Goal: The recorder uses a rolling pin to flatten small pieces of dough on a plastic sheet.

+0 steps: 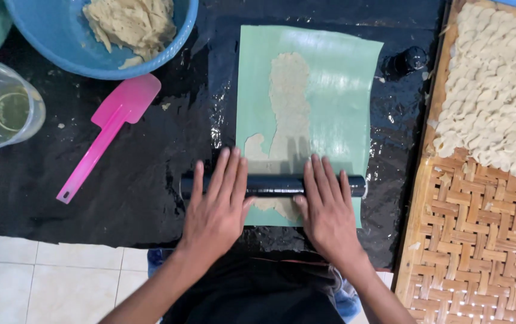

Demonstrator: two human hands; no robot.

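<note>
Both palms flat on dark rolling pin (273, 185), rolling dough strip (288, 120)
Left hand (217, 207) and right hand (328, 210) open, fingers spread, not clasping; pin spans green sheet (336, 90) near its bottom edge, sheet above is open

Rolling pin (273, 185) across dough (288, 120) on sheet (342, 90), spatula (108, 129) left, probably touching nothing.

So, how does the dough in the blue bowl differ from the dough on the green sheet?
The dough in the blue bowl is a thick, lumpy heap; the dough on the green sheet is a thin, flat, ragged strip. The bowl dough lies untouched, while the sheet dough runs under the dark rolling pin that the left hand and right hand press. Both are pale beige.
</note>
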